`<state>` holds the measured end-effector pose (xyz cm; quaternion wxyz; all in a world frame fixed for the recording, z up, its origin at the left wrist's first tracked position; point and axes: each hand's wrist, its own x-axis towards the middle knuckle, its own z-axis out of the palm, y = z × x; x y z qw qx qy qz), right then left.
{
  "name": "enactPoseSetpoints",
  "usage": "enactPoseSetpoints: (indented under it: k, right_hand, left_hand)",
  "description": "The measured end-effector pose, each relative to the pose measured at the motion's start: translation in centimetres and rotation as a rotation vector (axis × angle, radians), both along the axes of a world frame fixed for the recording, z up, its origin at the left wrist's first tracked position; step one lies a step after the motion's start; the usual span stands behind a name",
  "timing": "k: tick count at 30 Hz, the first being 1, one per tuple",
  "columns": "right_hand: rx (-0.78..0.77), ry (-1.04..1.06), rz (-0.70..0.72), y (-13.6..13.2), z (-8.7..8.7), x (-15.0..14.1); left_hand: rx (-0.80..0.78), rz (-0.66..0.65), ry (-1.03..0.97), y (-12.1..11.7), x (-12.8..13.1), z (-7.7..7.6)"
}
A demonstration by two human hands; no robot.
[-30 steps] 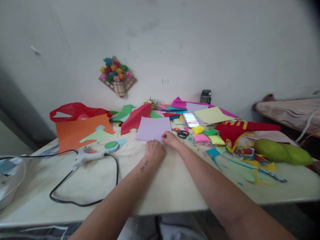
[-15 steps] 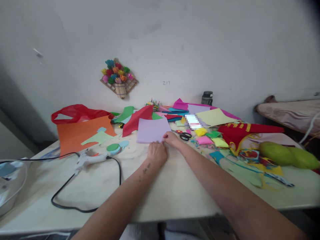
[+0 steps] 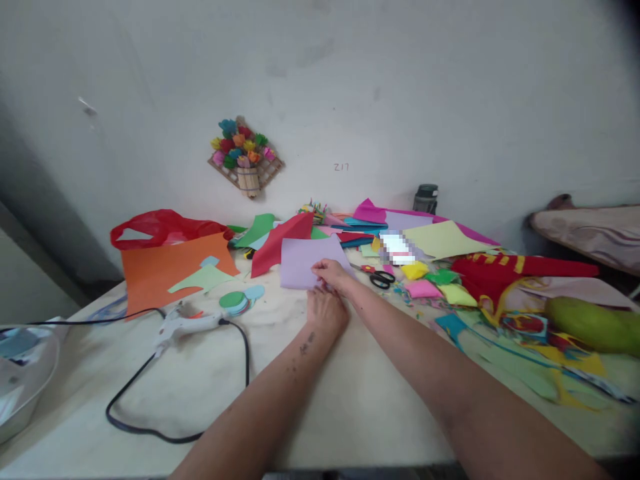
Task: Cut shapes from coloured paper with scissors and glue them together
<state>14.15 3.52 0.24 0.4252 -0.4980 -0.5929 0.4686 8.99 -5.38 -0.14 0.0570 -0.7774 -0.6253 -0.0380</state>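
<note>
A lavender sheet of paper [image 3: 300,263] lies at the middle of the table, its right part covered by my hands. My left hand [image 3: 327,312] rests on the tabletop with bent fingers closed at the sheet's near edge. Just beyond it, my right hand [image 3: 334,275] is over the sheet with thumb and fingers pinched together; what they hold, if anything, is too small to tell. Black-handled scissors [image 3: 383,279] lie to the right of my right hand. A red sheet [image 3: 285,241] lies behind the lavender one.
A white glue gun [image 3: 187,325] with a black cord and paper circles [image 3: 234,301] lie left. An orange sheet [image 3: 160,270] is behind them. Small colored packets [image 3: 423,289], paper scraps [image 3: 520,363] and a green fruit [image 3: 590,323] lie right. A plastic tub [image 3: 30,400] stands at the left edge.
My right hand has moved left from the sheet's near right corner to over the sheet. My left hand stays at its near edge. The whole view has shifted slightly.
</note>
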Motion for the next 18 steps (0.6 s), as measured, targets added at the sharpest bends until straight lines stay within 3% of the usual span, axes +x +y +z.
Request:
enactPoseSetpoints:
  k: [5, 7, 9, 11, 14, 18]
  right_hand:
    - [0.04, 0.052, 0.002, 0.6, -1.0, 1.0]
    - [0.06, 0.061, 0.026, 0.7, -1.3, 1.3]
    - [0.076, 0.062, 0.037, 0.8, -1.5, 1.3]
    - [0.081, 0.054, 0.038, 0.9, -1.7, 1.2]
    - [0.12, 0.009, 0.058, 1.0, -2.1, 1.1]
    - [0.22, -0.087, 0.065, 0.9, -2.5, 1.0]
  left_hand:
    - [0.016, -0.025, -0.126, 0.7, -1.5, 1.1]
    - [0.026, 0.097, -0.208, 1.6, -3.4, 1.7]
    - [0.204, 0.209, -0.295, 2.5, -5.7, 2.0]
    - [0.269, 0.299, -0.355, 3.4, -7.8, 1.7]
    - [0.186, 0.302, -0.391, 4.1, -9.9, 0.8]
    - [0.201, 0.179, -0.408, 4.6, -10.8, -0.2]
